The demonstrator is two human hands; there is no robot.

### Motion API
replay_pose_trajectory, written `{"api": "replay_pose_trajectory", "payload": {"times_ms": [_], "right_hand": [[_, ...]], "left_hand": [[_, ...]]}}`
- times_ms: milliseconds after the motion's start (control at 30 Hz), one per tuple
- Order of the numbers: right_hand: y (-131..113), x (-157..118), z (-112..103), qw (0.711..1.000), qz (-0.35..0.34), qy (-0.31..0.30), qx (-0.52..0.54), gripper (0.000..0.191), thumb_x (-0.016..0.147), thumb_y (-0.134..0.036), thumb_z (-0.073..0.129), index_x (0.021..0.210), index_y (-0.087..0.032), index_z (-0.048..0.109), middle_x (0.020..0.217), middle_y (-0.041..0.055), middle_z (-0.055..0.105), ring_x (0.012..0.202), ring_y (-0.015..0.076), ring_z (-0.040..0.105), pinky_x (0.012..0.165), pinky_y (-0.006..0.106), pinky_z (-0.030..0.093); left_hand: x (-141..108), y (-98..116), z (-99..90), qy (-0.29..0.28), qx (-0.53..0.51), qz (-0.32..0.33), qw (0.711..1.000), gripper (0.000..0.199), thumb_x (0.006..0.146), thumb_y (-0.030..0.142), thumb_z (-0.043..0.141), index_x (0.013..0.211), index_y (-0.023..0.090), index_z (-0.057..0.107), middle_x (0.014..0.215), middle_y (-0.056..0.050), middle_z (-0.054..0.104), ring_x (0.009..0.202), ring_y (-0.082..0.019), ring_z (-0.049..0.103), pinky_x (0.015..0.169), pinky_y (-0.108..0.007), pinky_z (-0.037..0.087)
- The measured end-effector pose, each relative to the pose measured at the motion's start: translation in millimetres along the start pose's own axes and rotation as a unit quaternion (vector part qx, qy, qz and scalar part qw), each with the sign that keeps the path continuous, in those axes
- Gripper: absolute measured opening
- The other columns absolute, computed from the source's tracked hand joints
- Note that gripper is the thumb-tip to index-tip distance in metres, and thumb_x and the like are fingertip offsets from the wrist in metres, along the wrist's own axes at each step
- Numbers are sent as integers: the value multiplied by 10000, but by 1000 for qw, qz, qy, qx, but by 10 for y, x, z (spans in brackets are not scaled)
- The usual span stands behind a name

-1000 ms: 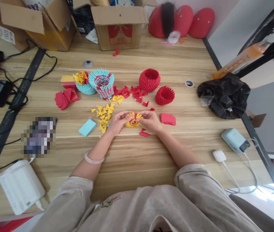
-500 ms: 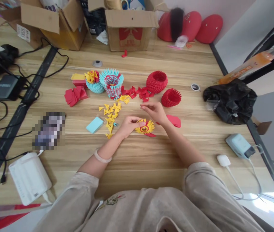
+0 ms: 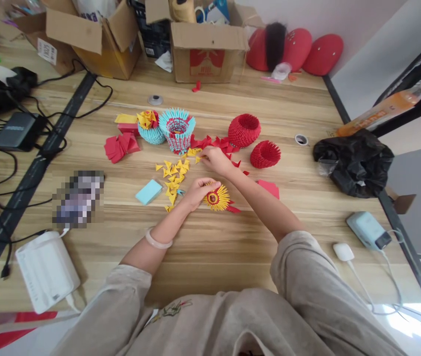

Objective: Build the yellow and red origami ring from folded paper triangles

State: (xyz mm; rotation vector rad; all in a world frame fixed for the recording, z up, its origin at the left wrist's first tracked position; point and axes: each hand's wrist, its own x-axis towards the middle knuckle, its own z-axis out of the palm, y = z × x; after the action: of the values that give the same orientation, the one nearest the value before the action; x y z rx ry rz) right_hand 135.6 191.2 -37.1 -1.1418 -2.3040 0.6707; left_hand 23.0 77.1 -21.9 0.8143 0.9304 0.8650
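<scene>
My left hand [image 3: 198, 192] grips the left edge of a round yellow-and-red ring of folded paper pieces [image 3: 218, 198], thumb on top. Farther forward, my right hand [image 3: 213, 159] has its fingertips pinched at a yellow folded paper triangle [image 3: 198, 159], near the small pile's upper end. More yellow triangles [image 3: 173, 173] lie scattered left of my hands. Behind my right hand are red folded pieces [image 3: 223, 144], partly covered by it. A few red pieces [image 3: 233, 207] lie just right of the ring.
Behind stand a blue-and-red paper vase [image 3: 178, 131], a blue paper pot with a yellow top [image 3: 151, 129] and two red paper bowls [image 3: 245, 130] [image 3: 265, 154]. Blue paper [image 3: 148, 192] lies left, red sheets [image 3: 268, 189] right. Cardboard boxes [image 3: 210, 54] line the back.
My right hand has moved forward and left, from above the ring to the yellow triangles. The ring has tilted and shifted slightly left in my left hand. The view has shifted a little.
</scene>
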Motion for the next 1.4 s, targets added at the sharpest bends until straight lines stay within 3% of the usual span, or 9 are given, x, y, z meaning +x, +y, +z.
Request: {"api": "replay_pose_trajectory", "payload": {"times_ms": [100, 200, 400, 600, 767, 1000, 1167, 1267, 1400], "right_hand": [[-84, -259, -123, 994, 15, 60, 89, 101, 762, -196, 605, 790, -141, 684, 831, 74, 670, 761, 171, 593, 719, 291, 456], [-245, -605, -225, 967, 43, 129, 214, 151, 771, -310, 638, 829, -178, 684, 821, 56, 664, 720, 158, 600, 651, 283, 471], [-435, -1076, -216, 925, 94, 200, 310, 215, 660, -387, 753, 776, -211, 707, 799, 44, 667, 712, 160, 612, 675, 308, 513], [-388, -1142, -178, 900, 110, 161, 390, 226, 630, -385, 771, 779, -220, 731, 841, 49, 671, 666, 155, 632, 649, 322, 550], [-388, -1155, -185, 908, 101, 153, 378, 164, 678, -347, 738, 788, -226, 740, 839, 48, 705, 741, 169, 652, 706, 315, 539], [-361, -1157, -114, 889, 148, 130, 414, 225, 660, -348, 744, 811, -181, 726, 759, 39, 721, 685, 158, 656, 674, 286, 527], [-350, -1164, -134, 918, 129, 134, 350, 185, 726, -336, 693, 774, -159, 712, 738, 43, 708, 651, 130, 620, 627, 249, 479], [-335, -1169, -163, 928, 101, 141, 329, 157, 724, -318, 704, 750, -162, 711, 742, 40, 697, 671, 126, 605, 647, 251, 461], [-309, -1174, -203, 912, 35, 107, 394, 130, 669, -291, 759, 691, -177, 700, 700, 16, 641, 669, 121, 575, 656, 260, 452]], "left_hand": [[35, -19, -15, 55, -17, 12, 998, 358, 607, 490, 730, 598, 146, 630, 538, 19, 568, 516, -93, 502, 521, -226, 375], [58, -18, -13, 103, -27, 53, 993, 349, 609, 483, 728, 702, 158, 643, 595, 20, 591, 570, -103, 524, 567, -228, 403], [45, 0, -14, 35, -25, 66, 997, 273, 593, 375, 763, 755, 177, 667, 750, 15, 658, 718, -121, 584, 682, -232, 434], [29, -2, -11, 42, 10, 75, 996, 255, 603, 362, 761, 698, 166, 630, 693, 23, 637, 652, -104, 569, 640, -223, 431], [43, 4, -32, 22, 28, 74, 997, 371, 624, 323, 761, 958, 204, 653, 703, 38, 643, 653, -94, 585, 636, -211, 429], [66, -32, -73, 36, 56, 116, 991, 240, 633, 342, 758, 766, 160, 674, 749, -8, 677, 706, -126, 607, 725, -262, 460], [73, -33, -62, 71, 85, 128, 985, 258, 613, 365, 767, 704, 143, 672, 765, -16, 671, 732, -122, 585, 726, -244, 448], [57, 1, -54, 64, 81, 96, 990, 303, 592, 404, 772, 666, 133, 658, 729, -10, 655, 679, -106, 561, 665, -220, 437], [-3, 81, -56, -22, 61, -25, 998, 358, 565, 442, 782, 632, 127, 625, 577, 25, 584, 487, -55, 467, 486, -183, 361]]}}
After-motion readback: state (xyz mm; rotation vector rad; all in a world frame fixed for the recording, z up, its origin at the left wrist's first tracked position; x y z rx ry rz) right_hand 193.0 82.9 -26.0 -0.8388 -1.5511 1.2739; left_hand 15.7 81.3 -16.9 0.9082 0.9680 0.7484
